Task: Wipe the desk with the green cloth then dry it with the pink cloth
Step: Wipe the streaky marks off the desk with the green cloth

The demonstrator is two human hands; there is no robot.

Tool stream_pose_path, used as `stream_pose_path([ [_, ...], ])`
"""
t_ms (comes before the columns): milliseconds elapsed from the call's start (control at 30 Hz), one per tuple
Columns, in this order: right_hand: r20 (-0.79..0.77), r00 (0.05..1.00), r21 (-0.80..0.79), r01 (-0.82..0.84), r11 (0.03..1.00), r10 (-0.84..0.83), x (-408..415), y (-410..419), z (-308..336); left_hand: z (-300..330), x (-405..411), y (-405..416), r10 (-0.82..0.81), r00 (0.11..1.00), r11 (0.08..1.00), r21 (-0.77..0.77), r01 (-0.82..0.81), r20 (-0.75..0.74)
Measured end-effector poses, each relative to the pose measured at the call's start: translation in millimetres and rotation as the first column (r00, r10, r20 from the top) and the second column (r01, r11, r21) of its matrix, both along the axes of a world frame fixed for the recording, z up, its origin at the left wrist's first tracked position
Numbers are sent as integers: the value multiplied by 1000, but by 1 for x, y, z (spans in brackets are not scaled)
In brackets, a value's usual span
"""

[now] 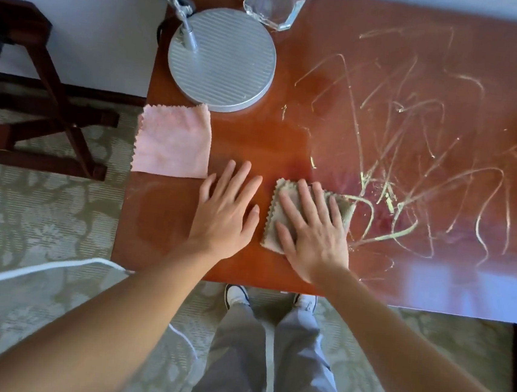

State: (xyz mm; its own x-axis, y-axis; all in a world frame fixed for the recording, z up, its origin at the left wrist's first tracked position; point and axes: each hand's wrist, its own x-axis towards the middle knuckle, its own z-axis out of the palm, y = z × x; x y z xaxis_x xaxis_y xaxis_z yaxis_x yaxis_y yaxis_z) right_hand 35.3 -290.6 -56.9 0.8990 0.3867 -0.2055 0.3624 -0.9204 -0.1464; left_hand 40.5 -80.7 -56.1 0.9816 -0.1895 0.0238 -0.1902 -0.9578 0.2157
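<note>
The green cloth [283, 220], folded small and looking more grey-olive than green in this light, lies flat on the desk [247, 138] in the lower middle of the frame, and the right hand [314, 229] presses on it with the palm down and the fingers spread apart, laid over the cloth rather than clamped around it. To the right of the cloth the wood is crossed by pale yellowish scribbled streaks [413, 147] that run over most of the right half of the frame, while the wood to its left looks mostly clear, so the wiping step seems to be under way with most of the marked area still to cover. To do it well, I would keep the palm flat so the cloth does not bunch, work outward into the streaks in overlapping passes, and turn or refold the cloth once a face is loaded, since smearing looks like the main risk. The left hand [227, 208] rests flat on bare wood just beside the cloth, fingers apart and holding nothing, a good brace. The pink cloth [174, 140] waits folded at the desk's left edge, left of centre in the frame, one side slightly overhanging, apart from both hands. Above it stand a round lamp base [222, 62] and a clear glass piece [274, 1] at the top; wiping should go around them.
</note>
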Motion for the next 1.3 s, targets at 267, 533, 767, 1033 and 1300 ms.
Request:
stream_pose_path([
  [267,33,999,30,41,999,-42,20,8,0,-8,7,-7,80,997,997,0,-80,12],
  [533,-14,996,32,-86,996,86,-54,-5,-1,-10,6,-8,95,995,995,-17,-95,15],
  [767,8,998,-24,69,997,-69,103,14,4,-10,8,-8,99,995,995,-8,-98,22],
  [1033,-22,998,36,-51,998,51,-10,16,3,-10,6,-7,87,996,996,-10,-87,15],
  [1300,-38,998,-16,-55,998,54,56,7,5,-10,6,-7,91,996,995,-41,-90,16],
])
